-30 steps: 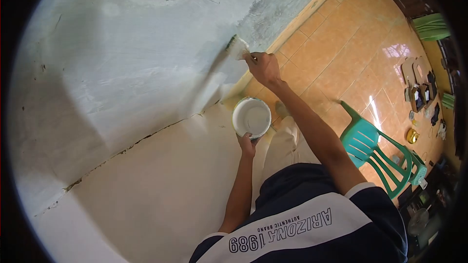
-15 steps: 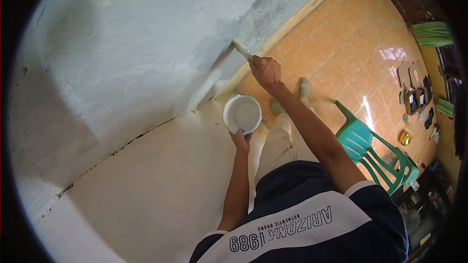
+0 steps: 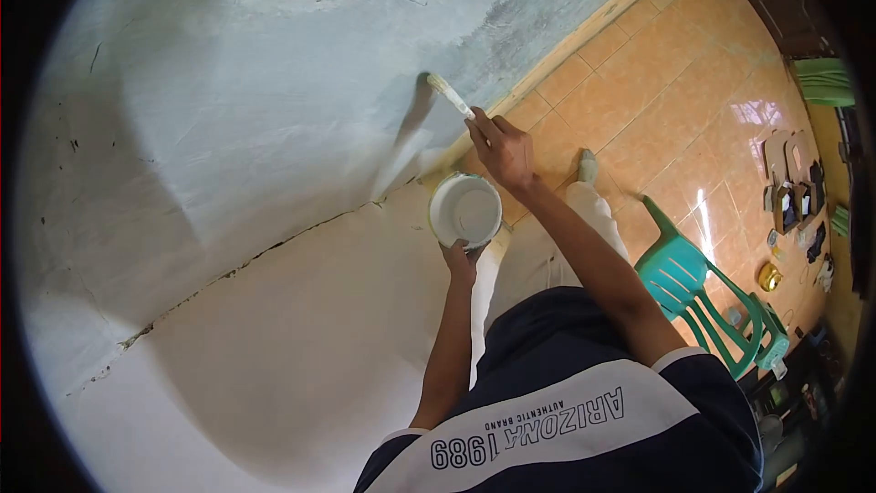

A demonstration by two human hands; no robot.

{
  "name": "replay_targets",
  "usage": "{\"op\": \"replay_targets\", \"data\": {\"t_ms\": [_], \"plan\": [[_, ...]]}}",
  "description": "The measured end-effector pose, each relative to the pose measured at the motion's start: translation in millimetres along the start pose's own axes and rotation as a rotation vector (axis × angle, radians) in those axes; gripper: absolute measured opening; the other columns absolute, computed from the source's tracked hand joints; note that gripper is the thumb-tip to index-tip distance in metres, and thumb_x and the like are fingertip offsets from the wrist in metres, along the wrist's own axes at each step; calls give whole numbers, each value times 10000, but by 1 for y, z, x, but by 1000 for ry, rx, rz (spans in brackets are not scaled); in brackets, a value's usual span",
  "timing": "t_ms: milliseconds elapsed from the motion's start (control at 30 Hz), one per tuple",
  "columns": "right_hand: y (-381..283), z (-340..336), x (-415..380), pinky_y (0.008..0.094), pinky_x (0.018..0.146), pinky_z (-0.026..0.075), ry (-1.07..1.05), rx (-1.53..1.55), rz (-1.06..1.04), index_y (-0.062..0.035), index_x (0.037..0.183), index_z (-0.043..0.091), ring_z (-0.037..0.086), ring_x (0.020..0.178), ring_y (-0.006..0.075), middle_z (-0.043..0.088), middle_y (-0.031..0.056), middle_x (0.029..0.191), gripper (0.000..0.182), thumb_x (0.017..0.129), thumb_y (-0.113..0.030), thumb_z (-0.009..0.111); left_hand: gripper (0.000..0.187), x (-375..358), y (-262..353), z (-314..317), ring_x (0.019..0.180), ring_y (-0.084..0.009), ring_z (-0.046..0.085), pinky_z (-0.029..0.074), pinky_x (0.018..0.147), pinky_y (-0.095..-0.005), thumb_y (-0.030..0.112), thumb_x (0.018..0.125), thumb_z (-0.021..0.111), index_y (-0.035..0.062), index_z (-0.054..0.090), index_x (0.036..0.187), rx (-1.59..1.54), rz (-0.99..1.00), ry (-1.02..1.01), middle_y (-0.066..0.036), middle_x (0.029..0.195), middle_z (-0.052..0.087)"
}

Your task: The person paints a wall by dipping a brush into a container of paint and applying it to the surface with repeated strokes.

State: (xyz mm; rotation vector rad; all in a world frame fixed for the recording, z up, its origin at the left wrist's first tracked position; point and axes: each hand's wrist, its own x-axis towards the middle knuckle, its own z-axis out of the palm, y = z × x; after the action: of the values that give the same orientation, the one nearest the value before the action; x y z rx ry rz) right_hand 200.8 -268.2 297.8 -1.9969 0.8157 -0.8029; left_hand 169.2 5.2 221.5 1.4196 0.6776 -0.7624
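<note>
In my right hand (image 3: 507, 148) is a paintbrush (image 3: 453, 98), gripped by its handle, with the bristle end at the grey-blue wall (image 3: 301, 91). The brush throws a dark shadow on the wall just beside it. My left hand (image 3: 461, 258) holds a white paint bucket (image 3: 465, 211) by its near rim, thumb over the edge and fingers underneath. The bucket's open mouth faces up, its inside coated white. A darker, patchy stretch of wall (image 3: 520, 14) lies beyond the brush, and a white painted area (image 3: 310, 347) fills the lower left.
A jagged crack (image 3: 246, 263) runs along the wall. Orange floor tiles (image 3: 657, 82) border it on the right. A green plastic chair (image 3: 680, 274) stands beside my legs. Farther right are a gold-coloured pot (image 3: 770, 277), sandals (image 3: 780, 160) and green cloth (image 3: 821, 82).
The brush has swung to a different angle on the wall, and my right hand has turned with it. The whole view has shifted slightly; the bucket stays in my left hand.
</note>
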Motion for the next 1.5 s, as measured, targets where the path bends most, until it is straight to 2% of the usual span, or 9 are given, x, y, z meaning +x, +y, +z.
{"op": "replay_targets", "data": {"t_ms": [267, 333, 467, 767, 967, 1033, 1167, 1233, 1500], "plan": [[79, 30, 6, 480, 554, 557, -189, -187, -25, -52, 895, 651, 676, 617, 388, 670, 160, 716, 186, 962, -225, 638, 754, -6, -5, -2, 1174, -400, 640, 677, 850, -499, -8, 766, 518, 127, 359, 1490, 40, 20, -33, -200, 1391, 481], [90, 31, 3, 518, 609, 569, -376, -322, 88, -31, 814, 673, 696, 675, 429, 691, 214, 728, 206, 930, -194, 620, 764, -9, -10, -3, 1173, -404, 635, 683, 825, -492, -6, 763, 522, 131, 344, 1493, 33, 4, 24, -202, 1385, 479], [66, 28, 14, 514, 631, 578, -318, -244, 169, -16, 743, 674, 709, 703, 434, 701, 250, 751, 224, 901, -165, 620, 776, -12, -18, -9, 1173, -408, 628, 686, 806, -491, -7, 756, 520, 133, 329, 1495, 34, -14, -5, -207, 1376, 479], [4, 9, 30, 497, 588, 518, -241, -181, 90, -59, 897, 698, 670, 652, 388, 662, 176, 693, 122, 921, -174, 668, 763, -4, -26, -19, 1127, -400, 651, 686, 803, -497, -2, 742, 517, 121, 343, 1474, 53, -59, -4, -196, 1349, 490], [-14, -19, 13, 421, 529, 505, -104, -91, 57, -83, 1062, 746, 654, 598, 312, 659, 126, 693, 172, 917, -169, 715, 771, 2, -19, -15, 1108, -411, 667, 687, 803, -497, -6, 742, 512, 113, 333, 1482, 40, -35, -56, -197, 1375, 485], [3, -18, -6, 396, 516, 501, -3, -31, 72, -76, 1136, 743, 645, 572, 279, 656, 111, 680, 248, 904, -161, 738, 814, 4, -19, -19, 1225, -426, 604, 677, 824, -541, -49, 771, 469, 170, 288, 1534, 12, -54, -100, -187, 1461, 425], [39, -6, -21, 423, 496, 506, -90, -137, 74, -88, 1136, 714, 644, 552, 304, 642, 111, 662, 232, 915, -158, 715, 823, 9, -20, -21, 1229, -428, 602, 679, 822, -541, -48, 763, 471, 176, 286, 1533, 34, -94, -5, -190, 1458, 427], [36, -5, -17, 409, 480, 501, -68, -89, 11, -97, 1146, 718, 637, 536, 289, 642, 97, 668, 229, 929, -170, 713, 752, 5, -20, -18, 1135, -426, 659, 686, 818, -507, 4, 762, 516, 104, 337, 1486, 55, -14, -1, -202, 1385, 491], [29, 26, 9, 403, 471, 514, 18, -28, -73, -104, 1072, 689, 647, 544, 288, 632, 77, 677, 149, 945, -180, 709, 767, 1, -19, -25, 1175, -417, 634, 684, 826, -501, -18, 763, 493, 129, 324, 1497, 81, -52, -2, -196, 1399, 471]]}}
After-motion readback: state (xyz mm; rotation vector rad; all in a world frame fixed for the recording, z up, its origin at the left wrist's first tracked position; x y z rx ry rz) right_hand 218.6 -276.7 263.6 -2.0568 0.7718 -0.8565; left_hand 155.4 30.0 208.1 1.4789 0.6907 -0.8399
